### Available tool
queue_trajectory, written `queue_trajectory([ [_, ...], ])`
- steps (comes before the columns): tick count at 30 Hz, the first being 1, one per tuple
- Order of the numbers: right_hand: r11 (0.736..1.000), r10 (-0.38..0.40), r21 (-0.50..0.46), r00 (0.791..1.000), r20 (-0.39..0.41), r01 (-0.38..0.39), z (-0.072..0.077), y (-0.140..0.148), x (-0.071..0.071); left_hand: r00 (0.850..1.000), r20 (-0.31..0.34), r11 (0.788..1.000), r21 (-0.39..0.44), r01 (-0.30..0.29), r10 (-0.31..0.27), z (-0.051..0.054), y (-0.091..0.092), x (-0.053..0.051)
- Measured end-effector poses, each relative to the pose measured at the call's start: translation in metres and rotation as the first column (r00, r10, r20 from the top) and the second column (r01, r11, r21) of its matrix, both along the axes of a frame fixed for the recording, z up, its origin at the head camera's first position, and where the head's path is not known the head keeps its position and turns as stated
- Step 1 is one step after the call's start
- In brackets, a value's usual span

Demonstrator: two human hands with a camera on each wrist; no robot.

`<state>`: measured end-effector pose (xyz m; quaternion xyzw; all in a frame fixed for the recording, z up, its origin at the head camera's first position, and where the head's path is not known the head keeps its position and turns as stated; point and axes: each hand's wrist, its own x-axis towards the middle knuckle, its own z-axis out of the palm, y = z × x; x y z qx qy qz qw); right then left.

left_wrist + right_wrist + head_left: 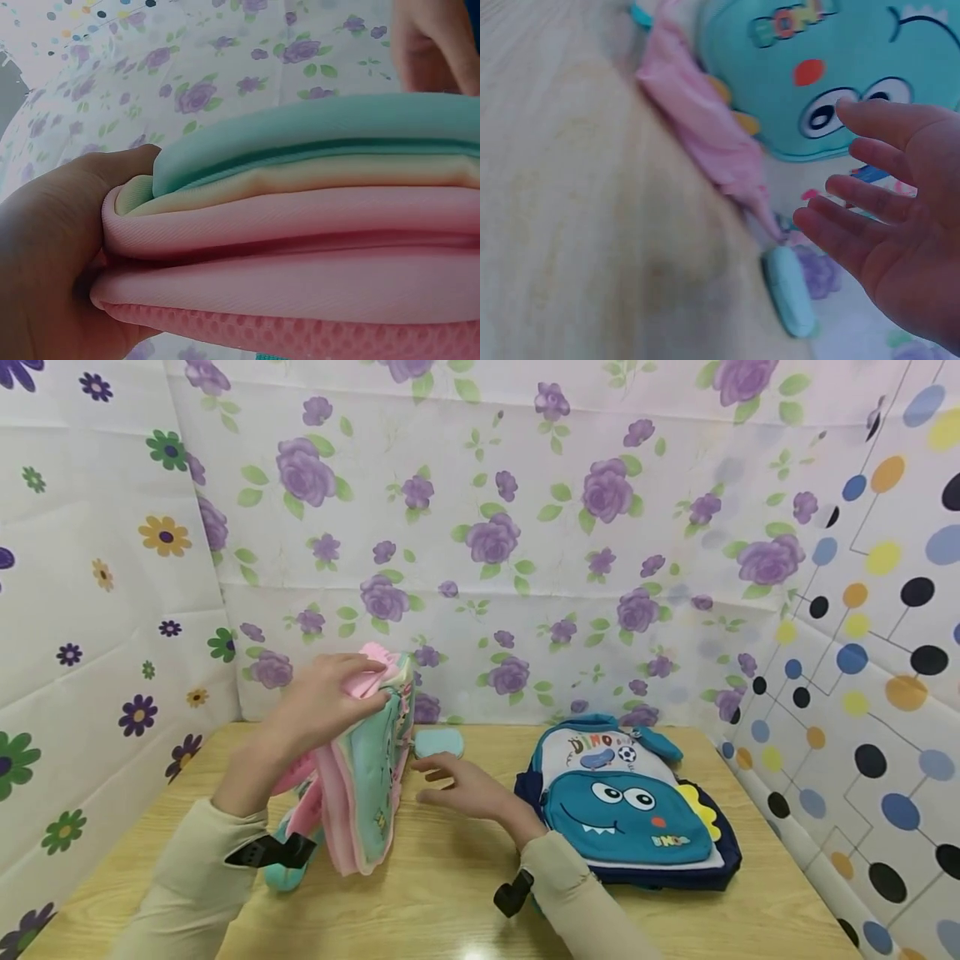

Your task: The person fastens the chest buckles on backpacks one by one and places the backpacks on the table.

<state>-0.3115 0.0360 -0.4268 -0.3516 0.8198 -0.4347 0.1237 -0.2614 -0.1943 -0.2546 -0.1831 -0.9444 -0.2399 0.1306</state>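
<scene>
A pink and mint-green child's backpack (367, 777) stands upright, tilted, at the left of the table. My left hand (318, 697) grips it by its top, thumb on the green front and fingers over the pink side; the left wrist view shows this hand (56, 240) around the layered edge. My right hand (472, 789) is held apart from the backpack, in front of its face-printed pocket (810, 105). In the right wrist view its fingers are spread and loosely bent, with nothing in them. A small light-blue rounded piece (438, 742) lies behind, near the backpack's far edge.
To the right, a blue and white dinosaur backpack (630, 814) lies face up on the wooden table (450, 902). Flower-printed cloth (510, 527) hangs behind and at the left, dotted cloth (892, 693) at the right. Teal and pink straps (285, 872) hang under the left forearm.
</scene>
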Motion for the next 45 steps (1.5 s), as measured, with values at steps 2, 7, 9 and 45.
queue_trajectory([
  [2,1.000,-0.011,-0.024,1.000,0.003,0.011,0.008,0.005,0.000,1.000,0.003,1.000,-0.006,0.004,-0.004,0.001,0.004,-0.001],
  [7,0.996,-0.022,-0.082,1.000,-0.001,0.022,0.024,0.013,0.001,1.000,0.006,1.000,-0.003,-0.002,0.002,0.000,0.010,-0.002],
  [9,0.994,-0.028,-0.102,1.000,-0.010,0.027,0.030,0.015,0.003,1.000,0.011,1.000,-0.002,-0.011,0.011,0.000,0.012,-0.002],
  [45,0.889,-0.151,-0.440,0.988,-0.017,0.128,0.099,0.033,0.024,0.997,-0.077,1.000,0.007,0.022,-0.022,-0.009,0.064,-0.008],
])
